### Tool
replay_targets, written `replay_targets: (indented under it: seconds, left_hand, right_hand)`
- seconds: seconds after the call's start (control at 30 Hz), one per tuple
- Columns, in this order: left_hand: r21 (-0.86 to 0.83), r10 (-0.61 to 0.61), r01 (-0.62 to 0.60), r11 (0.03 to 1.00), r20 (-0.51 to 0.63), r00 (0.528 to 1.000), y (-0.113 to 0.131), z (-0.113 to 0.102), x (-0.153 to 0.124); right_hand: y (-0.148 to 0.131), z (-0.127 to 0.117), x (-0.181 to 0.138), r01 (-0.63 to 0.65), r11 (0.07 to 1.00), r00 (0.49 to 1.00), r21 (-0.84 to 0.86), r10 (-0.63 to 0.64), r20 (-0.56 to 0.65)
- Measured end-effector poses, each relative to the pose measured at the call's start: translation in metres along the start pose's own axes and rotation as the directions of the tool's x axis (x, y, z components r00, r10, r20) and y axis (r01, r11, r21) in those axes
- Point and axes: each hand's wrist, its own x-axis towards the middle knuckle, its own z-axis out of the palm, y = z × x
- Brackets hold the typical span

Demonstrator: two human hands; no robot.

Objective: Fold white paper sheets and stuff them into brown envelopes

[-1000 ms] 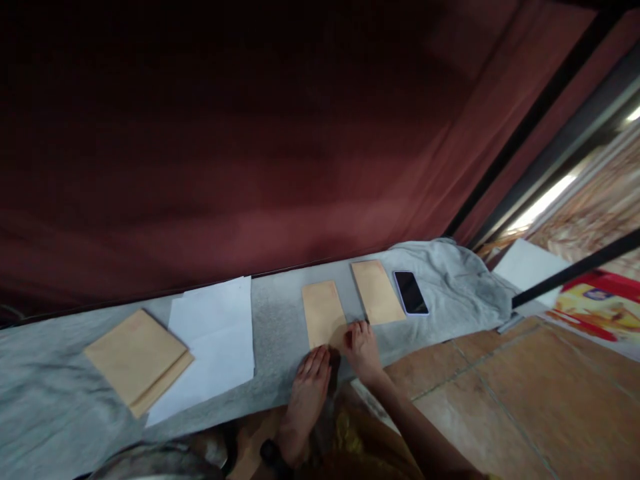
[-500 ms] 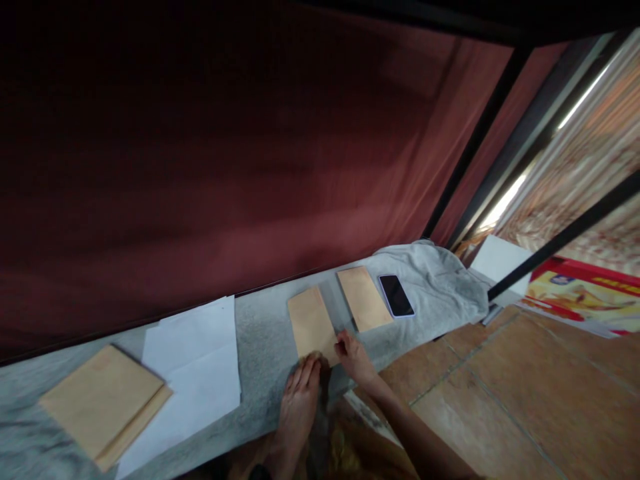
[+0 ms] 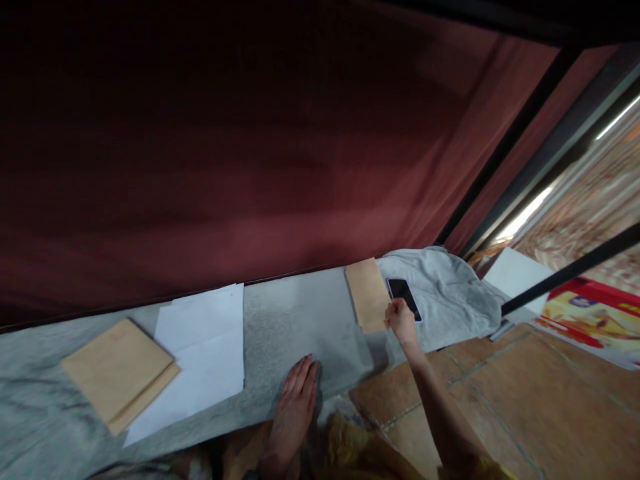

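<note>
My right hand (image 3: 401,320) is closed, pinching the lower right edge of a brown paper envelope (image 3: 367,297). That envelope is over the spot where another one lay and hides whatever is under it. Just to its right is a dark-screened smartphone (image 3: 405,297), partly covered by my hand. My left hand (image 3: 297,393) rests flat with its fingers stretched out on the grey cloth (image 3: 295,320), holding nothing. To the left lie white paper sheets (image 3: 205,340), overlapped by a stack of brown envelopes (image 3: 120,370).
A dark red curtain (image 3: 250,233) hangs along the far edge of the cloth. Black frame bars (image 3: 500,153) stand at the right. Past the cloth's right end, a red and yellow box (image 3: 590,313) and a white panel (image 3: 517,280) are on the tiled floor (image 3: 525,380).
My right hand has carried the envelope rightward from in front of me, over the other envelope beside the phone. My left hand has let go of it and stays on the cloth.
</note>
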Motion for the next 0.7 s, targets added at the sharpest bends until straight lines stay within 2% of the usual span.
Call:
replay_targets:
  seconds: [0.23, 0.3, 0.43, 0.6, 0.7]
  left_hand:
    - [0.069, 0.038, -0.04, 0.997, 0.034, 0.999, 0.002, -0.005, 0.0]
    - [0.064, 0.033, -0.036, 0.997, 0.048, 0.998, 0.002, -0.006, 0.001]
    - [0.006, 0.006, -0.006, 1.0, 0.036, 0.999, 0.004, -0.006, 0.002]
    - [-0.042, -0.099, 0.097, 0.994, -0.049, 0.994, 0.002, -0.019, 0.001]
    - [0.005, -0.222, 0.226, 0.974, -0.157, 0.962, -0.008, -0.034, -0.001]
  right_hand:
    - [0.003, 0.001, -0.01, 0.048, 0.958, 0.998, -0.282, -0.059, -0.03]
    - [0.003, 0.001, -0.013, 0.069, 0.904, 0.995, -0.422, -0.09, -0.032]
    - [0.0, -0.001, -0.018, 0.118, 0.727, 0.986, -0.677, -0.169, -0.009]
    - [-0.002, -0.003, -0.023, 0.162, 0.666, 0.971, -0.728, -0.24, -0.004]
    - [-0.003, 0.004, -0.027, 0.309, 0.675, 0.927, -0.671, -0.372, 0.053]
